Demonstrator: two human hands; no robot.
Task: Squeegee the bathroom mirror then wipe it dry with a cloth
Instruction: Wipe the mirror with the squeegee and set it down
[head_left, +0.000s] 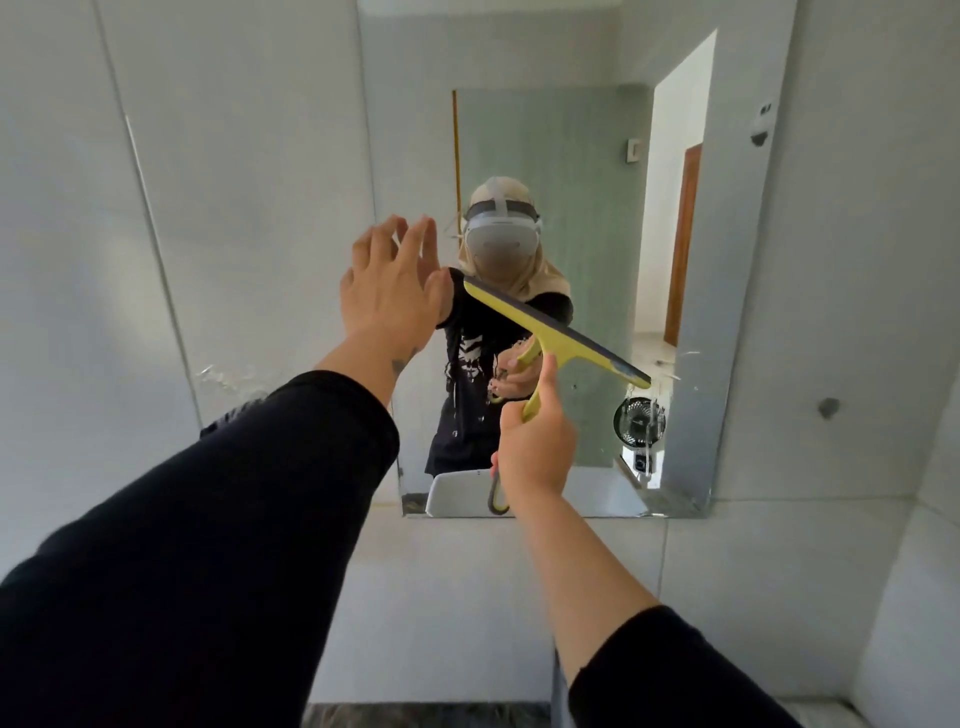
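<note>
right hand (535, 447) hiding squeegee (558, 335) handle, mirror (571, 130) top cropped

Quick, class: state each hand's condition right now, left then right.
Left hand: open, fingers spread, holding nothing.
Right hand: closed around the squeegee handle.

The squeegee (558, 335) is yellow-green with a dark rubber blade, tilted so the blade slopes down to the right across the middle of the mirror (582, 156). The mirror, tall and frameless, hangs on pale wall tile (a few droplets cling near its lower right edge).
</note>
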